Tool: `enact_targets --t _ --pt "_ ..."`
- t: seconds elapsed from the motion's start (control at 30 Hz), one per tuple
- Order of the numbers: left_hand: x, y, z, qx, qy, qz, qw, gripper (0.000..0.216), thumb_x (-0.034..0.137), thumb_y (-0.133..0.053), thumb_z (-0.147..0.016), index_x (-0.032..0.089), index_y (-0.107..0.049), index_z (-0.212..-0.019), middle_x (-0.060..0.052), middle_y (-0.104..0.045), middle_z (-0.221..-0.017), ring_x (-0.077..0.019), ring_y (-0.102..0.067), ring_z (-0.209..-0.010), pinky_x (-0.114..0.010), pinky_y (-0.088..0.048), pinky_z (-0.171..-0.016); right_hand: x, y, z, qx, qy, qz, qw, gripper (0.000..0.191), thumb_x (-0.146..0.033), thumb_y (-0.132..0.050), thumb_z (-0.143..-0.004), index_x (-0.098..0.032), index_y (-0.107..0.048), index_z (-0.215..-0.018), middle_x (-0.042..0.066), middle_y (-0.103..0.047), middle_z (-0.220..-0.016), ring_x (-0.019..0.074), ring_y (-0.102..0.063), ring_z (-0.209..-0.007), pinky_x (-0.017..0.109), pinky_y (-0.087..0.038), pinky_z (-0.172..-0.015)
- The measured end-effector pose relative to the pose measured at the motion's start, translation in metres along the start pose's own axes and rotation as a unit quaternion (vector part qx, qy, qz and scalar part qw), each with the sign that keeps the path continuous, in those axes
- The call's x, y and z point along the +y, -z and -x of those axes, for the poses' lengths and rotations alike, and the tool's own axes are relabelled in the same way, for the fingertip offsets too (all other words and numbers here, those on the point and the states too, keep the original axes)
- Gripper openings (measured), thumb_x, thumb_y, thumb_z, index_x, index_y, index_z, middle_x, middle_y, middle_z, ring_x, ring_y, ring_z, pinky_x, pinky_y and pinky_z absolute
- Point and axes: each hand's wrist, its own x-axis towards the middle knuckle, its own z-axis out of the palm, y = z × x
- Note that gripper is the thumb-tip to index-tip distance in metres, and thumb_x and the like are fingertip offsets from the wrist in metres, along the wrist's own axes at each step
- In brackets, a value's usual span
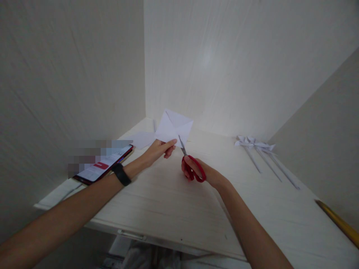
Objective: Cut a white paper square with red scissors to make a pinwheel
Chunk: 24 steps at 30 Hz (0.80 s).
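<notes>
Between the thumb and fingers of my left hand [162, 148] is a square of white paper [174, 125], raised above the tabletop. Crease or cut lines run in from its corners toward the middle. My right hand [193, 168] grips red-handled scissors [199, 172] by the loops. Their blades point up and lie at the paper's lower right edge; whether they are parted I cannot tell. Behind my left hand, more white paper [141, 139] lies flat on the table. A black band sits on my left wrist.
Several white paper pinwheels on rolled sticks [254, 144] lie at the right of the white table [157, 201]. A phone with a lit screen [103, 164] is at the left. A golden-yellow object [338, 222] rests along the right side. Walls enclose the table's back and sides.
</notes>
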Motion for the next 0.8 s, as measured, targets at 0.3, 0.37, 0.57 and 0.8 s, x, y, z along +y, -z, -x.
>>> enact_targets --t 0.3,0.37,0.57,0.8 --pt "0.0015 -0.001 0.0012 -0.001 0.011 -0.019 1.0 0.042 0.048 -0.053 -0.084 0.018 -0.048 -0.054 0.004 -0.045 -0.04 -0.0082 -0.041 -0.042 -0.024 -0.035 -0.051 -0.0017 -0.0023 0.0005 0.004 -0.001 0.007 1.0 0.062 -0.073 -0.031 -0.094 -0.018 -0.054 -0.075 0.0 -0.053 -0.06 0.0115 -0.05 -0.051 0.023 -0.036 -0.048" --pt "0.0023 -0.0011 0.0014 -0.006 0.01 -0.023 1.0 0.041 0.047 -0.053 -0.084 0.018 -0.048 -0.055 0.004 -0.045 -0.04 -0.0082 -0.041 -0.041 -0.024 -0.034 -0.05 -0.002 -0.0022 0.0009 0.003 -0.002 0.011 1.0 0.063 -0.072 -0.03 -0.094 -0.018 -0.054 -0.074 0.0 -0.053 -0.059 0.0112 -0.048 -0.05 0.023 -0.034 -0.047" --pt "0.0017 -0.0012 0.0012 -0.002 0.009 -0.028 1.0 0.041 0.048 -0.055 -0.083 0.019 -0.047 -0.055 0.004 -0.044 -0.04 -0.0081 -0.04 -0.041 -0.023 -0.033 -0.047 -0.0019 -0.0041 0.0008 0.004 -0.007 0.006 1.0 0.063 -0.073 -0.03 -0.093 -0.018 -0.053 -0.072 -0.001 -0.052 -0.058 0.0107 -0.046 -0.049 0.023 -0.034 -0.047" --pt "0.0038 -0.0005 0.002 0.006 0.012 -0.032 0.999 0.041 0.043 -0.055 -0.083 0.019 -0.046 -0.052 0.004 -0.044 -0.039 -0.0075 -0.04 -0.041 -0.022 -0.034 -0.048 -0.0043 -0.0054 0.0015 0.006 -0.004 0.002 1.0 0.061 -0.072 -0.031 -0.093 -0.018 -0.053 -0.074 -0.001 -0.052 -0.058 0.0108 -0.046 -0.049 0.023 -0.034 -0.047"
